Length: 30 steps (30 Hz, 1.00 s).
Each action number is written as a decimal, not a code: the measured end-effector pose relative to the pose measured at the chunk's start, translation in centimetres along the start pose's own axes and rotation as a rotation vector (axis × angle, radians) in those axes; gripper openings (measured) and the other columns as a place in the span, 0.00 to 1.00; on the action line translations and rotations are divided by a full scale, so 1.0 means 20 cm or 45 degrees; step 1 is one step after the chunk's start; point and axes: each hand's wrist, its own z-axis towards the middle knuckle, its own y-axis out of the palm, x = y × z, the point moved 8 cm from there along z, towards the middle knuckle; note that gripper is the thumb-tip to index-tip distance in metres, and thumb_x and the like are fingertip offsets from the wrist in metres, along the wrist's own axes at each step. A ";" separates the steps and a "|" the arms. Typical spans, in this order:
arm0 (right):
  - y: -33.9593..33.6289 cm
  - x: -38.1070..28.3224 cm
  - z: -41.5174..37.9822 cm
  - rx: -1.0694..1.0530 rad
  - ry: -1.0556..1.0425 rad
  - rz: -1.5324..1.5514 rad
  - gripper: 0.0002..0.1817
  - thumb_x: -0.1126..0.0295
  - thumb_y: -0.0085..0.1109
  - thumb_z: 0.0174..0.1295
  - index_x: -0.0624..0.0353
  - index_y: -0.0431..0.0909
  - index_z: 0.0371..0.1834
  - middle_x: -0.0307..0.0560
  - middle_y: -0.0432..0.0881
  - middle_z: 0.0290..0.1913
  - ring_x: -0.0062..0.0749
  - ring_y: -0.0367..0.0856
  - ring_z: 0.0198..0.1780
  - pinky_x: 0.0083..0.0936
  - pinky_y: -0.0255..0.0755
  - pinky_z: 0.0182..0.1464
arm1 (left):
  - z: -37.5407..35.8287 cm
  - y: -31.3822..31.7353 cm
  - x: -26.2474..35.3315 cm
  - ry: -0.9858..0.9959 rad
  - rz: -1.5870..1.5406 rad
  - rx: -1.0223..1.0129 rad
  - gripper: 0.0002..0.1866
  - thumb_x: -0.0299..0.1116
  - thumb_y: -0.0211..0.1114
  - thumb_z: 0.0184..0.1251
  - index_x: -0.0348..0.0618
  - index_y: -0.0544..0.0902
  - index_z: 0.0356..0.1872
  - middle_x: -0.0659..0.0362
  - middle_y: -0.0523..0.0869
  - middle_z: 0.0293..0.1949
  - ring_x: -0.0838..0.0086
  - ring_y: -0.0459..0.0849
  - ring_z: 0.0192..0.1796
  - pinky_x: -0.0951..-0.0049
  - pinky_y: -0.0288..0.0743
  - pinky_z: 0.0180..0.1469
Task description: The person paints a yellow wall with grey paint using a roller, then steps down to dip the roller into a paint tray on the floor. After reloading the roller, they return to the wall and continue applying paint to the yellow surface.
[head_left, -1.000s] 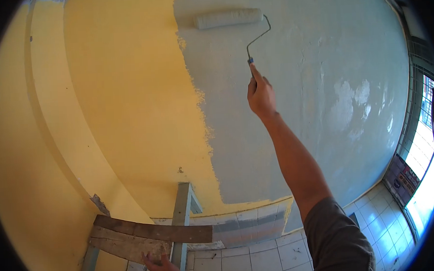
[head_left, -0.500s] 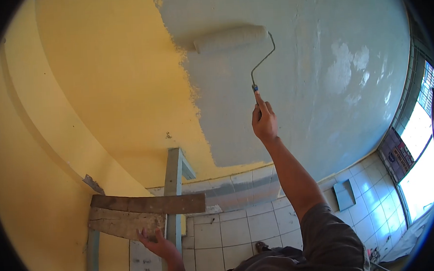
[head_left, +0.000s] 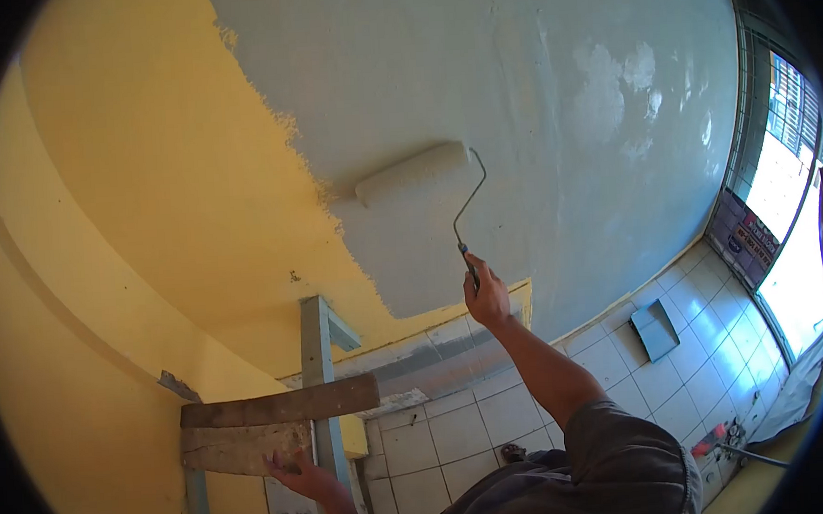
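My right hand (head_left: 488, 299) is closed round the handle of a paint roller (head_left: 412, 173), its arm stretched forward. The roller's pale sleeve lies against the grey-painted part of the wall (head_left: 402, 71), tilted slightly, its left end close to the ragged border with the yellow paint (head_left: 174, 158). Lower left, my left hand (head_left: 302, 475) has its fingers apart at the near edge of a worn wooden board (head_left: 245, 449). A darker plank (head_left: 280, 403) lies along the far side of that board.
A grey-green wooden frame (head_left: 315, 341) stands under the boards. On the tiled floor (head_left: 430, 442) at right lies a grey paint tray (head_left: 655, 330). Farther right are a barred window (head_left: 794, 97) and a red-ended tool (head_left: 710, 440). One foot (head_left: 512, 453) shows below.
My right hand has drawn the roller lower down the grey wall, bending the arm more. My view has turned a little, and my left hand stays by the board.
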 end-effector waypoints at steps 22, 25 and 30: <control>-0.78 0.13 0.20 0.169 -0.056 0.106 0.25 0.71 0.57 0.78 0.53 0.75 0.77 0.63 0.87 0.60 0.61 0.88 0.58 0.42 0.83 0.55 | 0.02 -0.04 -0.04 0.058 0.078 0.068 0.34 0.31 0.63 0.79 0.38 0.63 0.81 0.45 0.74 0.72 0.55 0.76 0.72 0.58 0.71 0.72; -0.82 0.28 0.27 0.199 -0.094 0.098 0.25 0.71 0.57 0.78 0.53 0.74 0.78 0.63 0.88 0.60 0.61 0.89 0.58 0.41 0.83 0.55 | 0.10 -0.08 -0.18 0.135 0.082 0.163 0.34 0.33 0.62 0.79 0.38 0.63 0.81 0.43 0.75 0.71 0.53 0.76 0.72 0.58 0.71 0.73; -0.88 0.45 0.45 0.211 -0.111 0.152 0.25 0.71 0.58 0.78 0.51 0.75 0.78 0.63 0.89 0.57 0.61 0.89 0.54 0.41 0.83 0.51 | 0.08 -0.12 -0.14 0.111 0.194 0.312 0.36 0.38 0.62 0.78 0.37 0.63 0.81 0.43 0.75 0.71 0.51 0.78 0.71 0.55 0.75 0.69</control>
